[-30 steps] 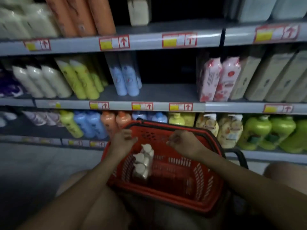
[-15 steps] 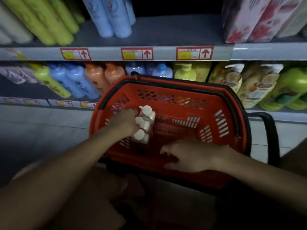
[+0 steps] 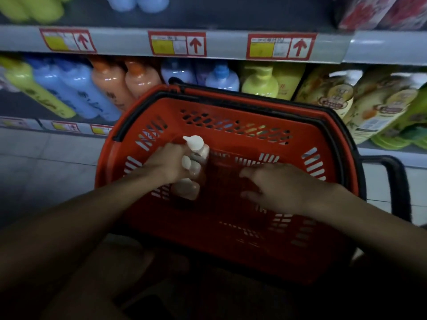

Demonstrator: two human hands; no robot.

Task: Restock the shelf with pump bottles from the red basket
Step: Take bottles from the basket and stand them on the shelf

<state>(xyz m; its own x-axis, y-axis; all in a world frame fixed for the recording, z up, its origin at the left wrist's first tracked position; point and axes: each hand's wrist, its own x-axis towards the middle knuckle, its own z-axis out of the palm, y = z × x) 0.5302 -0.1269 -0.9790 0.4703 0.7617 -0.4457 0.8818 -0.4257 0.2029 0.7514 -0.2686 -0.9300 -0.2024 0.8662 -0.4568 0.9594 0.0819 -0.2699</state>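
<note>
Three pump bottles point(image 3: 193, 167) with white caps were seen standing close together inside the red basket point(image 3: 231, 250), toward its left side. The fingers of the left hand point(image 3: 169, 163) were curled against the left flank of this cluster, apparently gripping it at neck height; which bottle was actually held could not be told. The right hand point(image 3: 280, 188) was laid inside the basket to the right, apart from the bottles, its fingers loosely bent and spread, with nothing held in them. Beyond the basket, a shelf point(image 3: 208, 42) with price tags was visible, and below it a row of coloured bottles point(image 3: 111, 86).

The bottles were judged to be small, rigid plastic and fairly light, with smooth sides likely to slip in the dim light. The pump heads were judged a poor place to lift from, as they could depress or twist; a hold round the body just below the neck was thought safer, one bottle at a time.
</note>
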